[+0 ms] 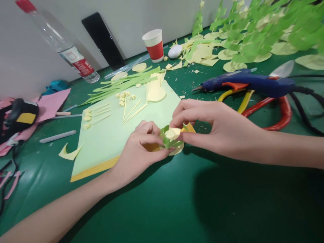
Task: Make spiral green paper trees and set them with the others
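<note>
A small paper flower (172,133) with a pale yellow bud, a curled green strip and a round cream base is between my hands, over the near right corner of the pale green paper stack (101,158). My left hand (141,148) is closed on the green strip and base from the left. From the right, the thumb and fingers of my right hand (205,125) pinch at the bud. Yellow paper buds on thin stems (98,116), loose buds (124,98) and bare paper sticks (134,111) lie on the stack.
At right lie a blue glue gun (248,82) and red-handled pliers (280,114). Finished paper plants (240,30) crowd the back right. A paper cup (154,47), a phone (103,40) and a bottle (71,54) stand by the wall. Green strips (121,84) lie across the stack's far edge.
</note>
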Motion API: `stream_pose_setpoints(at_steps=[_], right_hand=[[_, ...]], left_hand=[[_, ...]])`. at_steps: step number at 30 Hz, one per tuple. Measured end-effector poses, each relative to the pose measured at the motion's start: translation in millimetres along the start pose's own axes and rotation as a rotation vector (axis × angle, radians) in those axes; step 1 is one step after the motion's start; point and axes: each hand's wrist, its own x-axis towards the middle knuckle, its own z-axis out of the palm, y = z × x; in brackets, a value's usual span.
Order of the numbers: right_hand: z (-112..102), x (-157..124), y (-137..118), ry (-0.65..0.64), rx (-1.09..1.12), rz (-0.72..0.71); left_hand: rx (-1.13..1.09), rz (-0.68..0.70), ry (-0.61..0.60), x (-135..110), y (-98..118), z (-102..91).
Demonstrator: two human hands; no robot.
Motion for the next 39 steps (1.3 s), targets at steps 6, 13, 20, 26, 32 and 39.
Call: stream_pose_setpoints(at_steps=[6,13,20,26,32,39], right_hand=[[-0.9,1.0,-1.2,0.002,0.016,0.026],[-0.8,0.7,-3.7,0.003,0.043,0.050],[0.4,1.1,-3.8,0.022,0.022,0.044],[-1.7,-1.5,-5.0,0.101,-0.045,0.006],[-3.9,-19.3,3.7,0.126,-0.147,-0.028],[8.8,-33.0,22.1,-0.078,-0.419,-0.295]], left_hand=[[0.017,0.045,0.039,-0.6,-2.0,1.0],[0.017,0.047,0.035,-0.7,-1.6,2.7],[0.058,0.060,0.025,0.2,-3.0,3.0],[0.054,0.084,0.031,0.1,-4.1,3.6],[0.057,0.078,0.041,0.0,-3.1,2.9],[0.108,0.078,0.032,-1.5,-3.9,2.3]])
